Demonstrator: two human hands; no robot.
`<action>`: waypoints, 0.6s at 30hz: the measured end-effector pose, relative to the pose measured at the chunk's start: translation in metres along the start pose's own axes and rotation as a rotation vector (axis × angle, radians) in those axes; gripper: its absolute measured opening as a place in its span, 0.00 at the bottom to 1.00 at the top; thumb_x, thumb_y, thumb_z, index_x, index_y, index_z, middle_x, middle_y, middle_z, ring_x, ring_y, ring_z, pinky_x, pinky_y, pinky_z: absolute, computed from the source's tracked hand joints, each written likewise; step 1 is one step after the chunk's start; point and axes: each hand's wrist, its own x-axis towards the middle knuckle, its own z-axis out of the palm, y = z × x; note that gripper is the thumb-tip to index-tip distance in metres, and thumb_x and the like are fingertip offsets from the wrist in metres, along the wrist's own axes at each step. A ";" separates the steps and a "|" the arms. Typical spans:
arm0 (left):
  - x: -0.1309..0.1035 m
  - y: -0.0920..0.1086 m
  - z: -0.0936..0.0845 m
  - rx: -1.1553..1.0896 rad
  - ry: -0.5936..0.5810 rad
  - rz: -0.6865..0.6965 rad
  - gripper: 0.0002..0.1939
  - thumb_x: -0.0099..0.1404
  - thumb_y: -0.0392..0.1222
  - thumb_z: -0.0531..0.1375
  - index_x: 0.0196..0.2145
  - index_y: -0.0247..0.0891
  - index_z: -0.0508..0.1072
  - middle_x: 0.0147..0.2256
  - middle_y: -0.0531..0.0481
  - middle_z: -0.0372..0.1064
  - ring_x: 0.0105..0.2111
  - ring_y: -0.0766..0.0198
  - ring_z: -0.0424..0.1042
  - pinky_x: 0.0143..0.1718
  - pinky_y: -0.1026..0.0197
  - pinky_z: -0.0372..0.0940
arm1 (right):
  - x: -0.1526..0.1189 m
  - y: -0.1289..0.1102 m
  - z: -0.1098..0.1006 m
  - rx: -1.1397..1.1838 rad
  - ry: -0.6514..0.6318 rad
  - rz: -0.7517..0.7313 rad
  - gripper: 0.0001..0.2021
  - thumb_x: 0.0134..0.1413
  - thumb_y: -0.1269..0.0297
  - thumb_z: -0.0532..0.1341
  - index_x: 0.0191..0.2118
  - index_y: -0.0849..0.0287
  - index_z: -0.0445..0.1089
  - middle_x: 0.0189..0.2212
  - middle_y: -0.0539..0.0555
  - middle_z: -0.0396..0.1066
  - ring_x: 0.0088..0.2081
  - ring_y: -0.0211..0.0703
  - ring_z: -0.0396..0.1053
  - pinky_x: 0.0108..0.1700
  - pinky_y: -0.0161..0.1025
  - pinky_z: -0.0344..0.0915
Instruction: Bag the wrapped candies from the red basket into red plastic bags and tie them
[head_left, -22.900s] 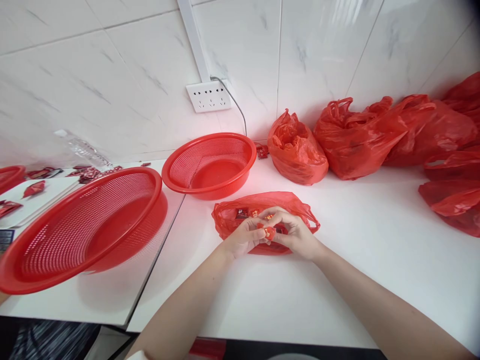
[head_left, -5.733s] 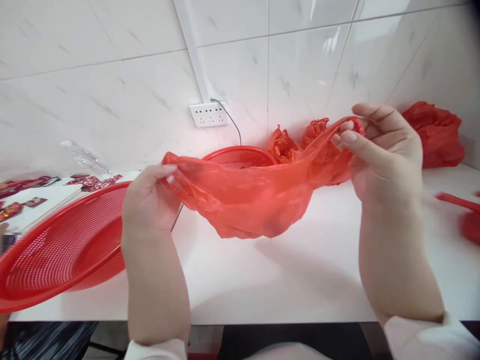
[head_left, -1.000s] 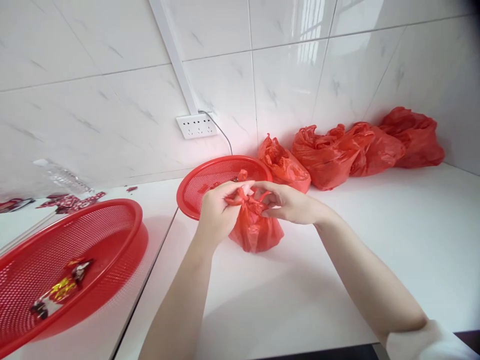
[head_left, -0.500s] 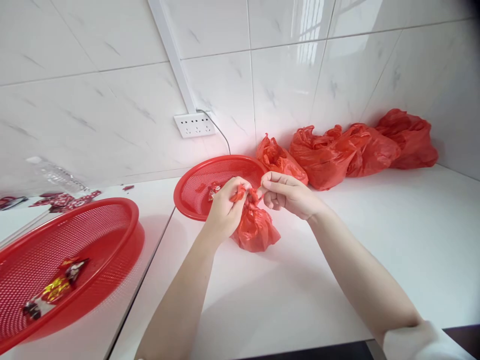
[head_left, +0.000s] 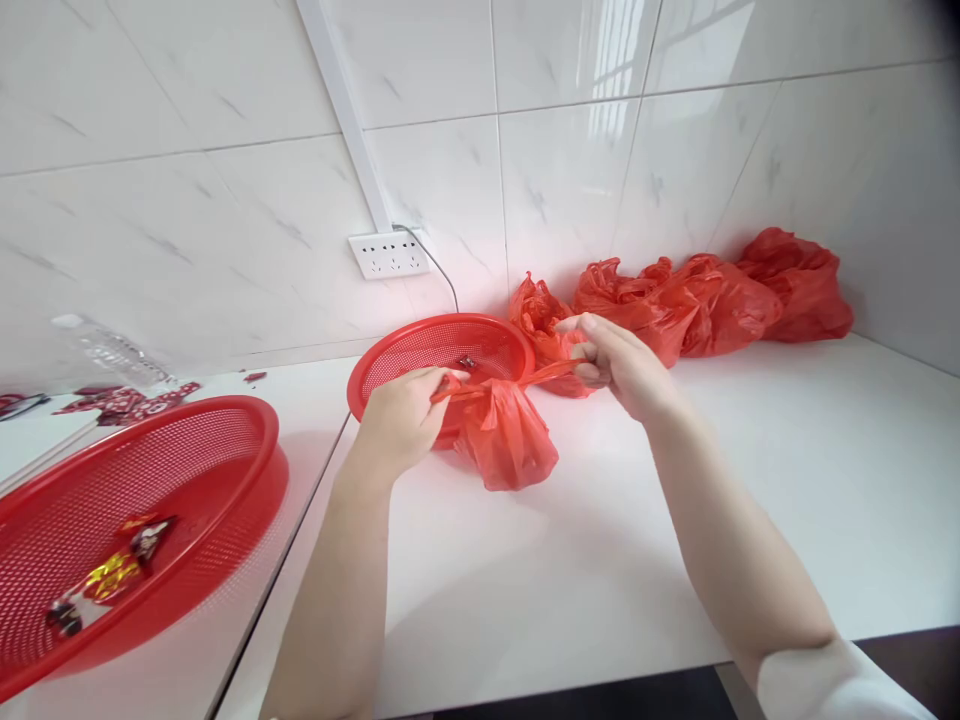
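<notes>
A small red plastic bag [head_left: 510,440] hangs between my hands, its body bulging and its two handles stretched out sideways. My left hand [head_left: 401,415] is closed on the left handle, in front of the round red basket [head_left: 365,372]. On the other side my right hand [head_left: 622,365] pinches the right handle, index finger pointing outward. The bag's neck is gathered tight between them; what it holds is hidden. A small wrapped piece [head_left: 466,362] lies in the basket behind.
Several filled red bags [head_left: 727,305] stand along the tiled wall at the right. At left, a larger red basket [head_left: 259,420] holds a few wrapped sweets [head_left: 112,578]. Behind it lie a clear plastic bottle [head_left: 120,350] and red wrappers [head_left: 146,405]. A power socket [head_left: 388,255] is on the wall.
My hands have moved apart, left hand to the left and right hand to the right. The bag's handles, bunched together before, are now pulled out straight.
</notes>
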 end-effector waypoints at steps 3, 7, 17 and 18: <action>0.001 -0.009 -0.007 0.042 -0.049 -0.075 0.15 0.67 0.45 0.49 0.31 0.43 0.73 0.31 0.48 0.75 0.34 0.53 0.72 0.34 0.58 0.59 | -0.005 -0.003 -0.028 -0.170 0.207 -0.004 0.22 0.55 0.41 0.56 0.39 0.56 0.68 0.16 0.43 0.49 0.17 0.33 0.47 0.20 0.34 0.45; 0.000 -0.009 0.003 -0.204 -0.237 -0.094 0.18 0.65 0.51 0.53 0.21 0.43 0.68 0.20 0.51 0.66 0.21 0.59 0.64 0.24 0.61 0.52 | -0.013 0.004 -0.053 -0.414 0.369 -0.018 0.21 0.56 0.42 0.55 0.36 0.56 0.70 0.16 0.45 0.54 0.18 0.36 0.52 0.23 0.36 0.53; -0.005 0.015 0.010 -0.377 -0.468 -0.136 0.21 0.60 0.56 0.59 0.49 0.47 0.74 0.40 0.49 0.76 0.39 0.57 0.75 0.37 0.62 0.66 | -0.045 0.041 -0.012 -1.081 -0.189 -0.315 0.29 0.48 0.44 0.64 0.54 0.54 0.68 0.59 0.61 0.62 0.60 0.61 0.58 0.59 0.58 0.54; -0.004 0.016 0.008 -0.367 -0.455 -0.137 0.21 0.61 0.56 0.58 0.49 0.47 0.74 0.40 0.49 0.76 0.40 0.56 0.75 0.38 0.62 0.67 | -0.048 0.045 -0.007 -1.061 -0.283 -0.291 0.32 0.47 0.46 0.65 0.57 0.53 0.64 0.58 0.61 0.64 0.58 0.60 0.60 0.58 0.57 0.56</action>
